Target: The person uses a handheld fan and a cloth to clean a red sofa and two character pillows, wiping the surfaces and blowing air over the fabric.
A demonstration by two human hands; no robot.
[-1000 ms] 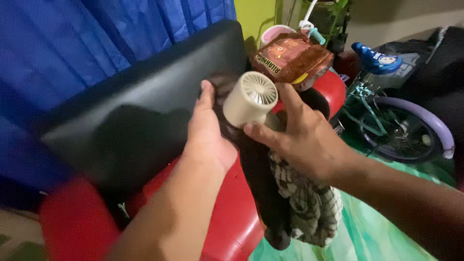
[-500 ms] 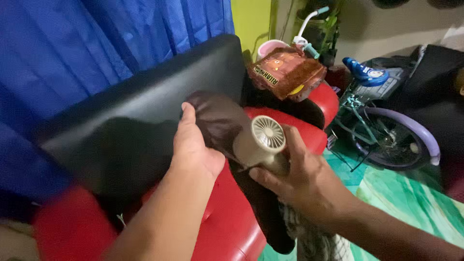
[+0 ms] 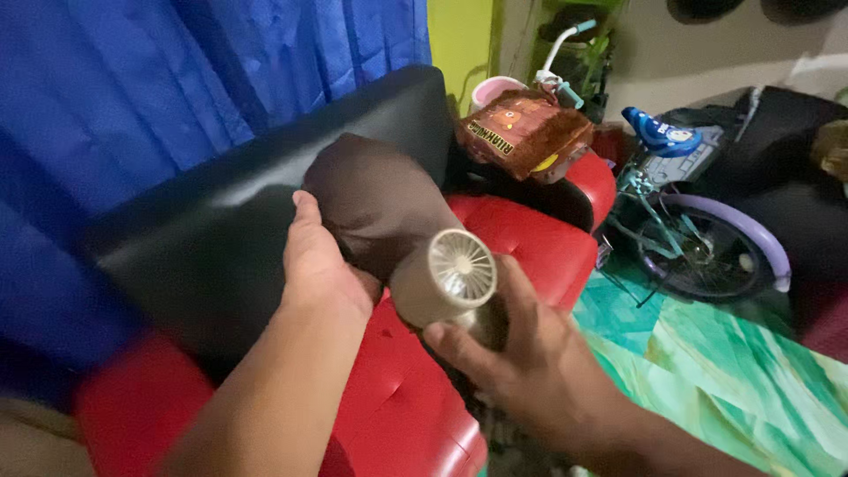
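The left hand (image 3: 320, 265) extends forward from the lower centre, forearm angled up and slightly left, palm turned toward the right. Its fingers are closed on a dark brown cloth (image 3: 375, 199), thumb on the near side; the cloth is raised in front of the black backrest (image 3: 265, 177) of a red sofa (image 3: 521, 243).

The right hand (image 3: 517, 358) enters from the lower right, wrist bent inward. Its fingers are wrapped around the handle of a small beige handheld fan (image 3: 442, 276), thumb across the front. The fan grille faces upward and right, just beside the cloth's lower edge, above the red seat.
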